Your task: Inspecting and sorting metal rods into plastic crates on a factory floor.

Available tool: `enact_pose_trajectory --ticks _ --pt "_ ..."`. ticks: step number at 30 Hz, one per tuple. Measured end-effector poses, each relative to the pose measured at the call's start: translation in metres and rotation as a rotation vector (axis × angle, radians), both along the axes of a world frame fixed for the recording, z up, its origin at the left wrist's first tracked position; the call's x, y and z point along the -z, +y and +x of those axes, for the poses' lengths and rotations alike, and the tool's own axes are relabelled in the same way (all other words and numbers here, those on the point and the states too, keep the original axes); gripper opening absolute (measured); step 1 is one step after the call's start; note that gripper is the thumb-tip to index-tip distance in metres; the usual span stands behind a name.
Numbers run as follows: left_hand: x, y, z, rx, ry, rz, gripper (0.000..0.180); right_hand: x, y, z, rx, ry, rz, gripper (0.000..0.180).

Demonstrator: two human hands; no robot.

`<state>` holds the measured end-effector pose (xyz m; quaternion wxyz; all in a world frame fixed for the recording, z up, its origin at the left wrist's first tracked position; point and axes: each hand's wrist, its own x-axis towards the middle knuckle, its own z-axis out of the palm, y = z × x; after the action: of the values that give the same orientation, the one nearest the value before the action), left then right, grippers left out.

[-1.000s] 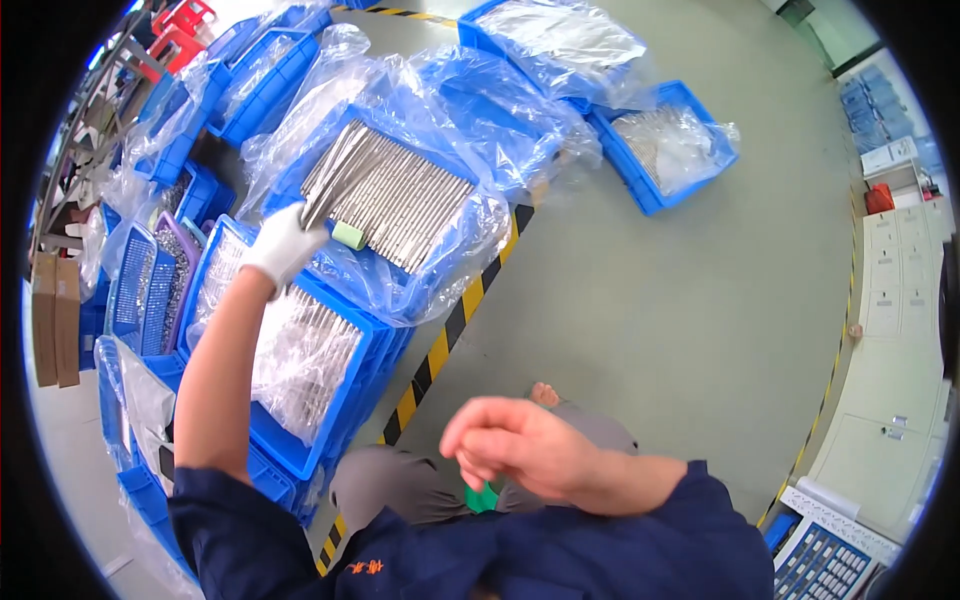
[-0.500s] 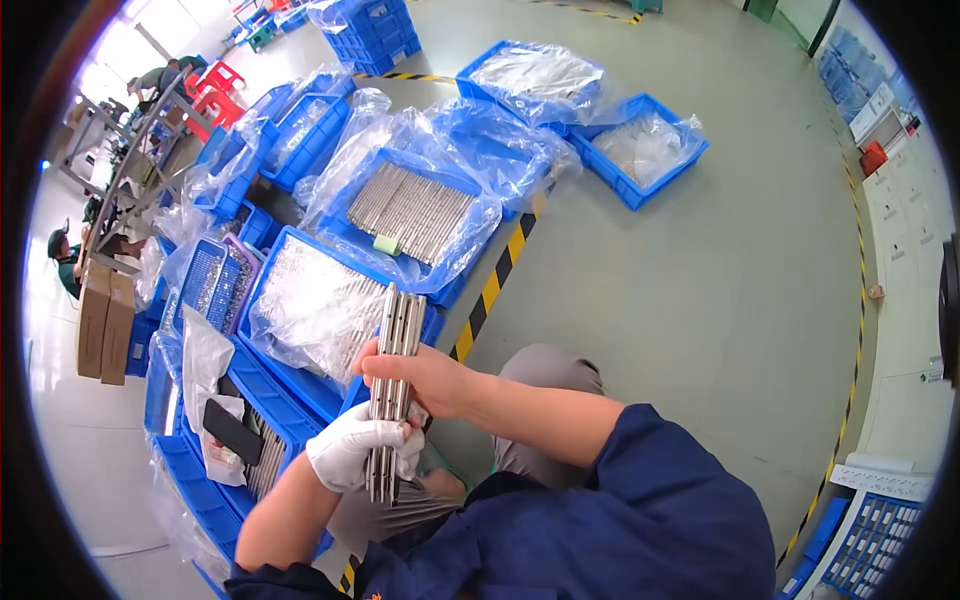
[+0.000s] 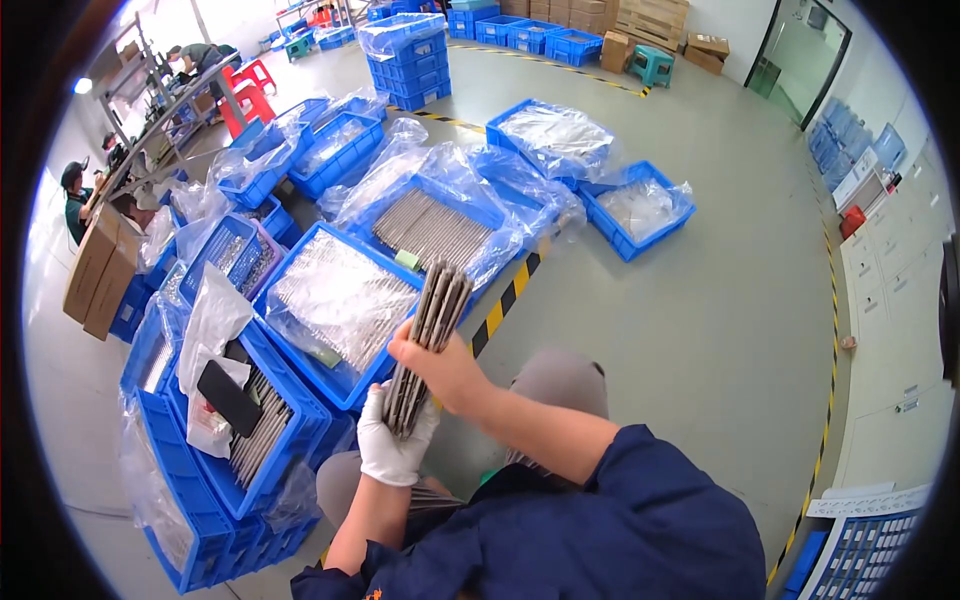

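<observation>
Gripping a bundle of thin grey metal strips (image 3: 428,340) upright above my lap, my bare right hand (image 3: 440,370) wraps its middle while my gloved left hand (image 3: 393,440) closes round its lower end, just beside the plastic-lined blue crate (image 3: 345,385).

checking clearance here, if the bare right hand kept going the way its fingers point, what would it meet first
Probably the plastic-lined blue crate of metal strips just beyond it. The right hand, gripping the bundle of metal strips, points up-left toward it; depth is unclear.
</observation>
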<state>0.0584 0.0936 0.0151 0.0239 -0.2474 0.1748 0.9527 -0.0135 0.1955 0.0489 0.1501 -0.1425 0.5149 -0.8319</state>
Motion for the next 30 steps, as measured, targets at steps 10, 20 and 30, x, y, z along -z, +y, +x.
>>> enact_pose_trajectory --ticks 10,20,30 --pt "-0.010 -0.023 -0.030 0.707 0.293 -0.468 0.031 0.013 -0.016 -0.058 -0.366 -0.011 0.199 0.019" --pt "0.034 -0.064 -0.047 0.303 0.073 -0.835 0.020 0.064 -0.010 -0.098 -0.309 -0.061 0.453 0.026" --pt "0.016 -0.072 -0.050 0.331 0.023 -0.880 0.017 0.024 -0.005 -0.122 -0.055 -0.115 -0.146 0.022"
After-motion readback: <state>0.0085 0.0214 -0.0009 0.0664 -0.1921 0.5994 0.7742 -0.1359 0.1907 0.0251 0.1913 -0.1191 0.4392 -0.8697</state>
